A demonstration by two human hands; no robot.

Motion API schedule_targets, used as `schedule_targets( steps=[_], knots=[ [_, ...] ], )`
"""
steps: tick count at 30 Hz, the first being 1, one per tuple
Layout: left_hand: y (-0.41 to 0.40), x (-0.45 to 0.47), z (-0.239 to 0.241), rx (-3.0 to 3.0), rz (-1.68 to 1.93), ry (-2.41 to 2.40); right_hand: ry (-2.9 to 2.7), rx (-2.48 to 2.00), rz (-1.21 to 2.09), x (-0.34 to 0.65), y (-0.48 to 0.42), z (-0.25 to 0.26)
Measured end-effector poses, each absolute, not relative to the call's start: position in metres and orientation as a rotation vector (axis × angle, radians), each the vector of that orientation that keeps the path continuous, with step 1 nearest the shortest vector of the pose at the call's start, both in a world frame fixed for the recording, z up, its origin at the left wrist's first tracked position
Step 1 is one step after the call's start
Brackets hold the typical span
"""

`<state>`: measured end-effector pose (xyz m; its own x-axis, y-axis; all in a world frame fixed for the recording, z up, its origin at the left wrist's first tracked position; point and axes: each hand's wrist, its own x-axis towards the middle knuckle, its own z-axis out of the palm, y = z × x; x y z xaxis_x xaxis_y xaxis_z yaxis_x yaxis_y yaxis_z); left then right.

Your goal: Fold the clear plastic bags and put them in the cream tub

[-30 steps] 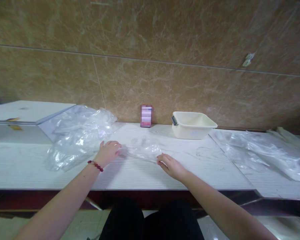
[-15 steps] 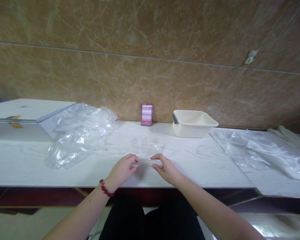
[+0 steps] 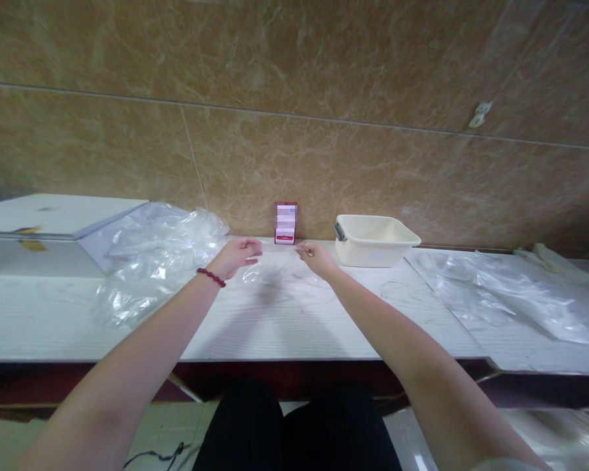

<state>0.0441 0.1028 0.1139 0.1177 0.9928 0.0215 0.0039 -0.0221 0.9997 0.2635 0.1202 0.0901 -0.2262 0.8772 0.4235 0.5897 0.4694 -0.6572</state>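
Observation:
My left hand [image 3: 238,257], with a red bead bracelet [image 3: 211,277] at the wrist, is over the far part of the table. Its thumb and fingers are apart. Across from it, my right hand [image 3: 317,258] has its fingertips pinched together at the far edge of a clear plastic bag [image 3: 252,272]. The bag lies flat between my hands and is hard to see against the white top. Just beyond them a phone [image 3: 285,224] with a lit screen leans upright on the wall.
A cream plastic bin [image 3: 377,254] with a grey handle clip stands to the right by the wall. Crumpled clear plastic [image 3: 169,252] lies beside a white box [image 3: 39,255] on the left. More plastic sheeting [image 3: 510,294] spreads at the right. The white table [image 3: 275,333] has its front edge near my legs.
Both hands have moved forward from the near part of the table toward the phone. The right fingers have closed into a pinch, while the left fingers are spread a little.

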Motion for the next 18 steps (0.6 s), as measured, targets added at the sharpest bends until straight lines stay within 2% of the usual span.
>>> schedule_targets(
  steps=[6,10,14,18],
  knots=[
    [0.122,0.046,0.142,1.595,1.377,1.100,-1.953,-1.059,0.281,0.264,0.129,0.126],
    [0.108,0.041,0.145,1.876,1.434,1.159,-1.980,-0.954,0.190,0.269,0.122,0.126],
    [0.082,0.036,0.120,2.128,1.370,1.184,-2.090,-0.993,0.208,0.274,0.107,0.102],
    [0.057,0.042,0.080,2.283,1.115,1.225,-2.354,-0.872,0.263,0.279,0.093,0.064]
  ],
)
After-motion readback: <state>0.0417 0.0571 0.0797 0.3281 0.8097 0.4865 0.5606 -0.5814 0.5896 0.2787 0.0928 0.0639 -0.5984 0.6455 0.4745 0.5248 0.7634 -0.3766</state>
